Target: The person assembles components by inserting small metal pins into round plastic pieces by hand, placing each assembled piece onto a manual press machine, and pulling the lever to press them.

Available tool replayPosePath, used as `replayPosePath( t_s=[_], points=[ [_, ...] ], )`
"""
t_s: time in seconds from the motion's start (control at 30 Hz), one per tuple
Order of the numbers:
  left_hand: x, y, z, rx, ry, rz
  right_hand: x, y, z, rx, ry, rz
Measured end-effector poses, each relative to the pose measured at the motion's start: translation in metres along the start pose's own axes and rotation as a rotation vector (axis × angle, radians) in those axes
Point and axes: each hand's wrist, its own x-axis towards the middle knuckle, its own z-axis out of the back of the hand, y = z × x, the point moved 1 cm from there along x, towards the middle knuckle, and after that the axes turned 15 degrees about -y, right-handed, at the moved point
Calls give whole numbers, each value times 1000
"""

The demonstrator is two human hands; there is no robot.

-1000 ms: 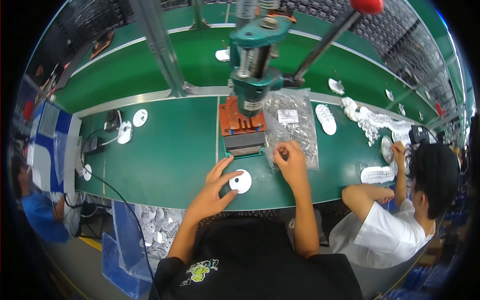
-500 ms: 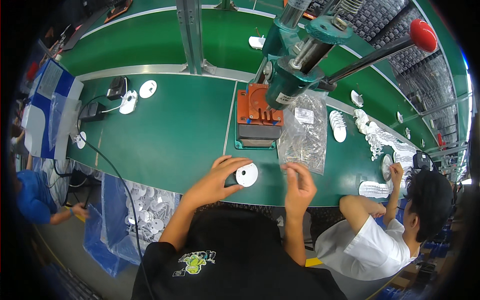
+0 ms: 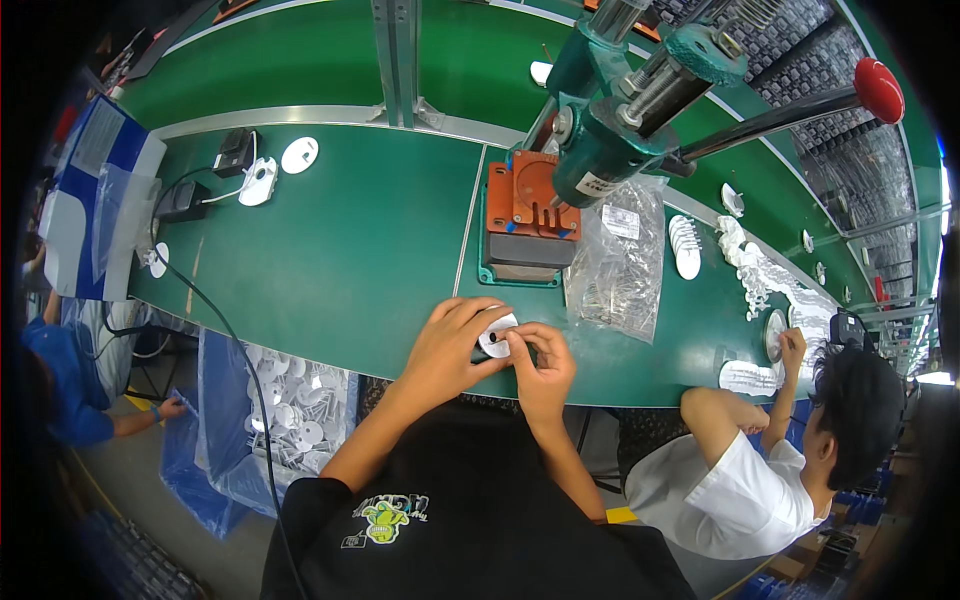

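A white round disc (image 3: 504, 322) with a dark hole is held in my left hand (image 3: 445, 345), fingers over its far edge and thumb along its near side. It is just above the green bench, close to the front edge. My right hand (image 3: 545, 372) is closed in a pinch, its fingertips at the disc's face beside the hole. Whatever lies between those fingertips is too small to make out. Beyond the hands stands a green hand press (image 3: 610, 165) with an orange fixture (image 3: 540, 192) on its base. A clear bag of thin metal pieces (image 3: 622, 285) lies to the press's right.
A red-knobbed lever (image 3: 880, 90) juts rightward from the press. White discs (image 3: 686, 250) are stacked beyond the bag. Black adapters (image 3: 233, 152) and a cable lie at left. Below the bench, a blue-lined bin (image 3: 300, 410) holds white parts. A co-worker in white (image 3: 735, 490) sits at right.
My right hand has moved left from beside the bag to the disc, its fingertips now at the hole. My left hand still holds the disc. The view has shifted slightly.
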Motion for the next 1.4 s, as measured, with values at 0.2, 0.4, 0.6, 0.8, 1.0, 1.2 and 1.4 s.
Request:
replayPosePath(
  t_s=[0.2,0.4,0.6,0.8,1.0,1.2,1.4],
  points=[
    [1,1,-1,17,0,-52,-1,-2,3,-68,1,85],
    [-1,5,-1,15,-7,-52,-1,9,-2,-261,17,357],
    [0,1,1,84,-73,-67,7,19,-7,-373,156,723],
    [-2,18,14,-77,30,-69,8,8,17,-319,-51,510],
    [32,-2,26,-231,-171,182,7,3,19,-252,-139,214],
    [92,-33,14,107,-380,-551,8,1,13,-275,-99,156],
    [113,-12,-21,407,-382,-637,6,6,12,-299,-82,272]
  ],
)
